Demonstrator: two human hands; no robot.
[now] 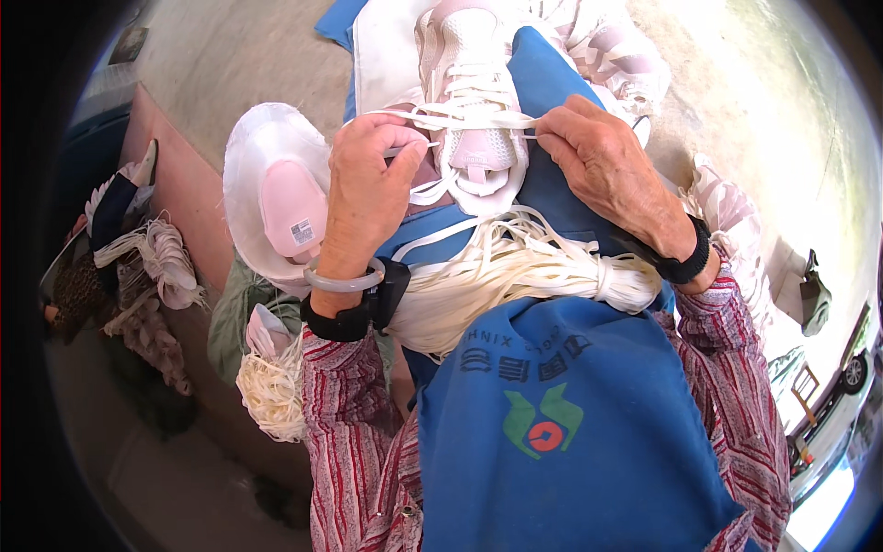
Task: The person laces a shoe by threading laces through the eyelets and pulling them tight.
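Observation:
A pale pink and white knitted sneaker (477, 147) lies in front of me, its heel opening toward me. A white shoelace (460, 117) is threaded up its front and crosses above the tongue. To the left of the shoe, my left hand (372, 175) is closed, pinching one lace end between thumb and fingers. My right hand (602, 161) is closed on the other end at the right side. Between them the lace runs nearly straight across the shoe. Across my lap, below the sneaker, lies a thick bundle of loose white laces (533, 276).
At left a white shoe upper with a pink insole (292, 207) lies above a tangle of cream laces (271, 386). More pale sneakers (621, 55) lie at the far right. A blue apron (552, 396) covers my lap. Farther right stands a parked car (846, 386).

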